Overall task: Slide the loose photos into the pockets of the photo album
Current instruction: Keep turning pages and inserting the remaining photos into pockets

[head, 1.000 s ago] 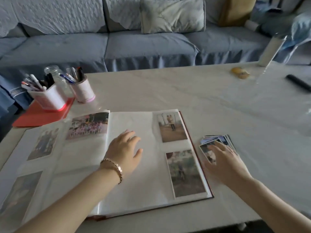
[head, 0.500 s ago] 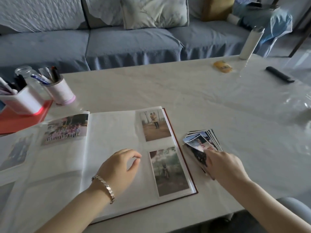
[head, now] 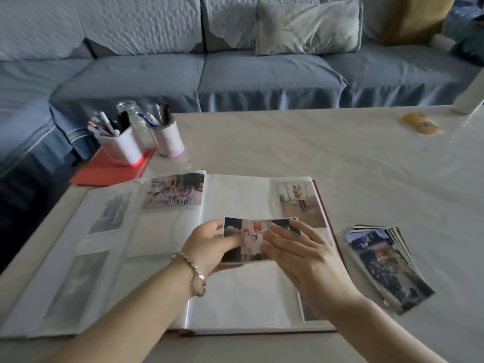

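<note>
The photo album lies open on the table, with photos in several pockets on both pages. Over its right page I hold one loose photo between both hands. My left hand grips the photo's left edge with the thumb on top. My right hand holds the photo's right side, fingers nearly straight across its face. The stack of loose photos lies fanned on the table just right of the album.
Two pen holders and a glass jar stand on a red folder at the back left. A yellow object and a white bottle sit at the back right. A blue sofa runs behind the table.
My right hand has lifted one photo off the stack and brought it left over the album's right page. My left hand has risen from the page and taken the photo's left edge.
</note>
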Motion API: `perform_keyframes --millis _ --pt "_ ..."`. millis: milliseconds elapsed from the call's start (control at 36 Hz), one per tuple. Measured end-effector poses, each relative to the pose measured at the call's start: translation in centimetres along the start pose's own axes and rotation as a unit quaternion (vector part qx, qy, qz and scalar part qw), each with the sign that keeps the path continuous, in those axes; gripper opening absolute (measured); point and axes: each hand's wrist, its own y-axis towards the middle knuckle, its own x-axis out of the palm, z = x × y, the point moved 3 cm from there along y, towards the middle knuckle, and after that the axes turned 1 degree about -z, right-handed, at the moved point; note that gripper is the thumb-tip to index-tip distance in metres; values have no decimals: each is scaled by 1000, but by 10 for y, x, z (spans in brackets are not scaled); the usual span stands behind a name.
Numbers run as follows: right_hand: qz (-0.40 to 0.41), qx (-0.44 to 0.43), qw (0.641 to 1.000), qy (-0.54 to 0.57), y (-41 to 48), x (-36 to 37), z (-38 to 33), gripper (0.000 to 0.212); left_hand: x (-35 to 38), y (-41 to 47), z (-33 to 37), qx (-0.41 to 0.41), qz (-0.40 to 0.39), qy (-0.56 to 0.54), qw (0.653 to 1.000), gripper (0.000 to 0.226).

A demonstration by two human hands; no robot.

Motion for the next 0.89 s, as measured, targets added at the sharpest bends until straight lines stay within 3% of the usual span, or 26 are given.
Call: perform_keyframes --millis 139,278,389,528,889 --pt "-115 94 987 56 21 39 -21 57 -57 5 -1 99 182 139 968 14" --pt "-130 173 964 157 43 63 -40 60 -121 7 -1 160 331 181 912 7" --pt "-227 174 940 184 57 87 -58 60 -172 6 -7 149 428 143 880 12" --pt "-255 201 928 184 66 107 -68 65 -219 6 -25 110 479 90 866 14" --pt "-241 230 918 215 65 111 -68 62 -257 0 -42 73 481 99 868 13"
